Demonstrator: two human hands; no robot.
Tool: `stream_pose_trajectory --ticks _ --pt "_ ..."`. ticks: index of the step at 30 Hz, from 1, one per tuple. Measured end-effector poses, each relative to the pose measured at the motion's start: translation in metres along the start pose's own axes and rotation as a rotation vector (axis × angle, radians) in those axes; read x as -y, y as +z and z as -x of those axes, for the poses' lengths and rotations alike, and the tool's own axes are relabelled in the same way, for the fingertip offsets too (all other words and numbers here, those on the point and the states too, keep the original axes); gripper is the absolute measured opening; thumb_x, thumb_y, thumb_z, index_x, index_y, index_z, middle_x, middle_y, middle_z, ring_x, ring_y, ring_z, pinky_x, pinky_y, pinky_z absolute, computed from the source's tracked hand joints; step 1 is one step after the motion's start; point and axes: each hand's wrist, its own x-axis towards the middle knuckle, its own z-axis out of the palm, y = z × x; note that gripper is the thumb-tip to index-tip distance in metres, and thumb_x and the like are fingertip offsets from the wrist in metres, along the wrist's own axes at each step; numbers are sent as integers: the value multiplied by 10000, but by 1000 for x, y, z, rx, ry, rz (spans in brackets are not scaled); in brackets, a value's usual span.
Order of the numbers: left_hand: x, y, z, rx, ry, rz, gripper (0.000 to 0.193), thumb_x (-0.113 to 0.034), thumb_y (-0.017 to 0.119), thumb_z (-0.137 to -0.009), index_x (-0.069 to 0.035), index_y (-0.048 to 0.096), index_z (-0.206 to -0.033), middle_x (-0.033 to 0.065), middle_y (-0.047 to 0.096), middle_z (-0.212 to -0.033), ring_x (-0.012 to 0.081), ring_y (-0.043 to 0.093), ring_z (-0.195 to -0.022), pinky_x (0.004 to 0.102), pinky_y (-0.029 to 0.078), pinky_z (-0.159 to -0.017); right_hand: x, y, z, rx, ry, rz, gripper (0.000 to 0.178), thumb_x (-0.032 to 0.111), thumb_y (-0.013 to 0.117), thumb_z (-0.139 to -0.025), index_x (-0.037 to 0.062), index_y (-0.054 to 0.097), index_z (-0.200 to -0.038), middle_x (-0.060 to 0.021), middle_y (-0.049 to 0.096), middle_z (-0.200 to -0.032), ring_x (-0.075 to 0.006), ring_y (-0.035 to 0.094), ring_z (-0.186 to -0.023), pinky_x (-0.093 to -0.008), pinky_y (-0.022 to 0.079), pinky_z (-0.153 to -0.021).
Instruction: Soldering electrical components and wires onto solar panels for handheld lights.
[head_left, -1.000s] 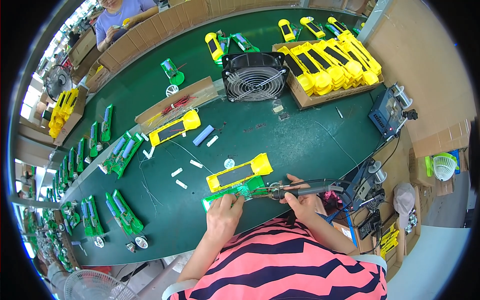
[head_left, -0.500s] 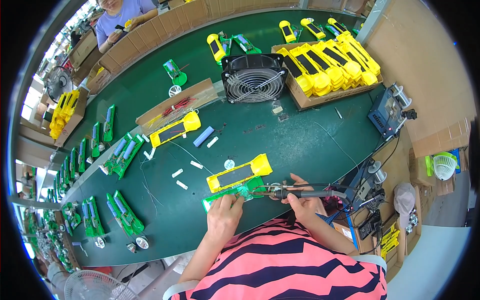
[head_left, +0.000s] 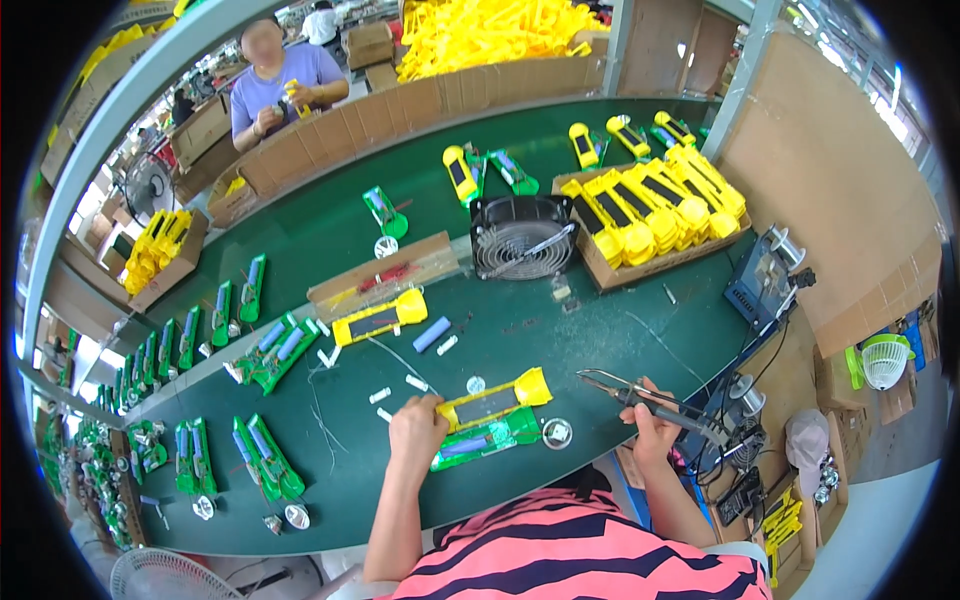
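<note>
My left hand (head_left: 415, 432) is closed at the left end of a yellow casing (head_left: 533, 388) with a dark panel set in it. Just below that casing, on the table, lies a green housing (head_left: 515, 428) with a blue cylindrical battery (head_left: 468, 446) inside. A round reflector (head_left: 557, 433) sits at the housing's right end. My right hand (head_left: 652, 428) grips a soldering iron (head_left: 625, 394), held up over the table. Its tip points left, apart from both casing and housing, and a thin wire or tube runs beside it.
A black fan (head_left: 522, 240) stands at the back, next to a carton (head_left: 610, 275) of yellow casings. Small white pieces, a loose blue battery (head_left: 432, 335) and another yellow casing (head_left: 380, 318) lie mid-table. Green housings line the left. Soldering stations (head_left: 757, 285) stand right. A person (head_left: 285, 90) sits across.
The soldering iron has lifted off the green housing and moved right. My left hand has shifted from that housing to the yellow casing's left end. The view has tilted upward.
</note>
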Motion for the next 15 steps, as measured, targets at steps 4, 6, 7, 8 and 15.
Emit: stream_pose_trajectory --ticks 4,6,7,8,15 --pt "-12 1 16 -78 -80 -39 215 -58 570 -654 -60 642 -856 130 550 -681 282 567 -600 363 456 -554 3 -12 -18 -86 -75 21 282 30 555 -813 -36 493 -1080 -114 513 -974 -145 597 -625 -224 489 -527" --pt "-5 6 21 -94 -77 26 227 -61 575 -647 -63 639 -865 125 546 -681 279 560 -582 363 455 -544 2 -16 -28 -96 -103 74 278 40 561 -814 -32 494 -1075 -110 511 -972 -147 594 -617 -224 483 -524" --pt "-6 4 19 -69 -50 54 222 -74 565 -668 -67 627 -880 138 552 -709 326 562 -628 385 467 -570 4 -19 -35 -103 -117 79 275 38 558 -816 -27 493 -1076 -111 508 -977 -146 592 -614 -226 482 -526" --pt "-8 3 18 -92 -71 67 223 -58 563 -663 -65 626 -876 138 550 -719 321 559 -626 382 465 -570 6 -21 -41 -124 -137 85 275 38 558 -816 -27 493 -1076 -111 508 -977 -146 592 -614 -226 482 -526" --pt "4 1 76 -246 415 28 357 18 646 -616 -8 428 -898 222 502 -1034 355 517 -902 418 438 -728 4 -30 -97 -170 -296 220 284 21 538 -820 -24 480 -1094 -141 524 -981 -156 593 -590 -224 474 -509"
